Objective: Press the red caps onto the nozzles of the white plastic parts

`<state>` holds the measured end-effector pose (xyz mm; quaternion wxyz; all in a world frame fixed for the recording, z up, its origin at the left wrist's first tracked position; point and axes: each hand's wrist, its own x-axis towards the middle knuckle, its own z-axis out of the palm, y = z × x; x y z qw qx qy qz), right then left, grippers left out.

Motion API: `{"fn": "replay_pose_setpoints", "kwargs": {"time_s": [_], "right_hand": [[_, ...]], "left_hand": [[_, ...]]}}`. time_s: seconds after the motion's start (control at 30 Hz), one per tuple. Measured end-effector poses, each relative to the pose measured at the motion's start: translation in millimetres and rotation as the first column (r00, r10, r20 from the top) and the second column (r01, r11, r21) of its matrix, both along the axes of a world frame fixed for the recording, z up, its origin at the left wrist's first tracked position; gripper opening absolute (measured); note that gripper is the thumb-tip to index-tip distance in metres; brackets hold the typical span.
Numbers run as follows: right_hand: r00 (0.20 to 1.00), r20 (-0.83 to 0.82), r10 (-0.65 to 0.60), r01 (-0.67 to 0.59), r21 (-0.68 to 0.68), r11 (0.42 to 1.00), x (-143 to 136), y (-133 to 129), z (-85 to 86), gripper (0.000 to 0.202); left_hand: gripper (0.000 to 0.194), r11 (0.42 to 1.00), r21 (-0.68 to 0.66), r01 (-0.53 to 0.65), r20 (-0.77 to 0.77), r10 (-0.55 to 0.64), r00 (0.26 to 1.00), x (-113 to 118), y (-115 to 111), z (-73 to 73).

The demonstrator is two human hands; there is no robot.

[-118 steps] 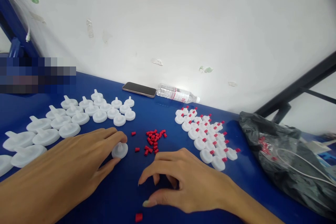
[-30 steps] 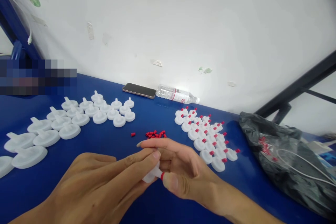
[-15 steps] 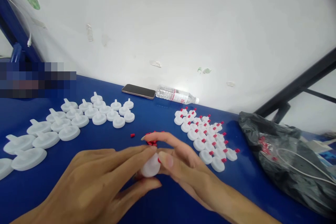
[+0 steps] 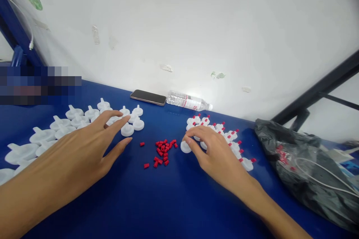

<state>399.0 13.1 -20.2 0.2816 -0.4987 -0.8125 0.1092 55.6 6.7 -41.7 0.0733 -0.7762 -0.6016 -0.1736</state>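
Nearest the camera, the left hand (image 4: pixel 81 153) is stretching out flat over the table (image 4: pixel 157 201), fingers spread and holding nothing. Its fingertips are hovering at the edge of the plain caps (image 4: pixel 127 129), and the closest of those is lying just ahead of the index finger, stem pointing up.

The right hand (image 4: pixel 213 149) is reaching out on the other side, fingers loosely curled. Its thumb and forefinger are resting on one white cap (image 4: pixel 185 146), which is sitting on the table; whether they are pinching it cannot be told. That cap is lying at the near-left edge of the red-tipped caps (image 4: pixel 224 138), which run out beyond and under the palm.

Between the two hands, the red plugs (image 4: pixel 163 152) are lying loose, a little closer to the right thumb. Farther out, a phone (image 4: pixel 148 97) and a bottle (image 4: pixel 189 101) are lying by the wall.
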Motion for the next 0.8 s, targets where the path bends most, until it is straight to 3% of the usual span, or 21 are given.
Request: {"fn": "replay_pose_setpoints", "kwargs": {"time_s": [0.1, 0.2, 0.3, 0.43, 0.6, 0.8], "right_hand": [[0.993, 0.110, -0.040, 0.039, 0.014, 0.999, 5, 2, -2.3, 0.028], [0.987, 0.133, -0.091, 0.075, 0.120, 0.990, 7, 2, -3.3, 0.037], [0.989, 0.146, -0.026, -0.002, 0.184, 0.983, 2, 0, -5.4, 0.039], [0.970, 0.228, 0.087, -0.124, 0.158, 0.980, -9, -3, -15.2, 0.026], [0.955, 0.286, 0.077, -0.137, 0.197, 0.971, -12, -1, -26.7, 0.021], [0.948, 0.303, 0.093, -0.154, 0.185, 0.971, -13, -2, -23.2, 0.019]], "left_hand": [[0.090, 0.999, -0.020, 0.041, 0.004, -0.041, 0.999, -1, 0, -4.7], [0.083, 0.998, -0.037, 0.053, 0.011, -0.053, 0.999, -1, -1, -4.8], [0.073, 0.999, -0.037, 0.039, 0.017, -0.038, 0.999, 2, -2, -0.6], [0.079, 0.999, -0.041, 0.026, -0.010, -0.027, 1.000, 3, 0, 1.6], [0.077, 0.996, -0.068, 0.054, -0.051, -0.058, 0.997, -5, 3, -6.4], [0.071, 0.991, -0.103, 0.088, -0.113, -0.099, 0.989, -11, 0, -10.6]]}}
